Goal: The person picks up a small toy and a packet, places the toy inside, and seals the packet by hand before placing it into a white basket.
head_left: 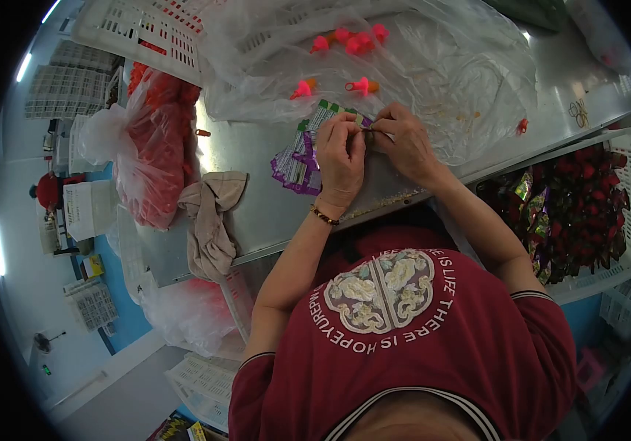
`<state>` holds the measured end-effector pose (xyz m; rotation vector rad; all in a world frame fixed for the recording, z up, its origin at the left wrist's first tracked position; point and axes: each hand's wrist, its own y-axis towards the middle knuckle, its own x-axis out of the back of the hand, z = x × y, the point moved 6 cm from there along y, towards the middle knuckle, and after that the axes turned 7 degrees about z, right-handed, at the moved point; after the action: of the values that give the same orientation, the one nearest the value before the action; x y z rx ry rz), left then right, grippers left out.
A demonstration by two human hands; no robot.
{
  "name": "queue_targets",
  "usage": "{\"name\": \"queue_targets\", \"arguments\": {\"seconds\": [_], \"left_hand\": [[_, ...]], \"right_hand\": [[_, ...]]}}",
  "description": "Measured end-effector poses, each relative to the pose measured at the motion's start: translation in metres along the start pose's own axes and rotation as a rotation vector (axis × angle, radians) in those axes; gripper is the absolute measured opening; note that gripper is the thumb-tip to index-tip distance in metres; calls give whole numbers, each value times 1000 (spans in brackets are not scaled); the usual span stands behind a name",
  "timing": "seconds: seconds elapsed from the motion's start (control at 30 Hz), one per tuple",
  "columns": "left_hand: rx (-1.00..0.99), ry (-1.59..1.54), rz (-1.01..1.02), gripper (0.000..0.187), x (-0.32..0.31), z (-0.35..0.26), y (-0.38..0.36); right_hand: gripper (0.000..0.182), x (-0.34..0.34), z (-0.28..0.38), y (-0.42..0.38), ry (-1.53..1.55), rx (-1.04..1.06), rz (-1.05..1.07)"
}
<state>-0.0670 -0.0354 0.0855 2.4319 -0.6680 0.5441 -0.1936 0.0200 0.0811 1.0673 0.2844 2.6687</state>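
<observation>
My left hand (341, 158) is closed, thumb and fingers pinched together just above the metal table (256, 198). Beside it, my right hand (409, 143) also pinches, its fingertips meeting those of the left. Something small and dark shows between the fingertips, too small to name. Purple and green printed packets (289, 167) lie fanned out by my left hand and partly under it. Beyond my fingers, bright pink plastic pieces with orange ends (361, 87) rest on a crumpled clear plastic sheet (470, 88).
A grey-brown cloth (212, 220) hangs over the table's edge at left, near a clear bag of red pieces (157, 147). A white basket (630, 158) at right holds many dark red packed items. Rubber bands (578, 112) and a white crate (139, 29) are farther back.
</observation>
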Motion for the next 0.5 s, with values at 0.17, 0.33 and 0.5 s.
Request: {"name": "queue_targets", "arguments": {"seconds": [0.17, 0.33, 0.5], "left_hand": [[10, 101, -64, 10, 6, 0, -1], [127, -91, -48, 10, 12, -7, 6], [215, -466, -41, 14, 23, 3, 17]], "right_hand": [[16, -11, -11, 2, 193, -83, 101], [16, 0, 4, 9, 453, -127, 104], [19, 23, 6, 22, 297, 100, 121]]}}
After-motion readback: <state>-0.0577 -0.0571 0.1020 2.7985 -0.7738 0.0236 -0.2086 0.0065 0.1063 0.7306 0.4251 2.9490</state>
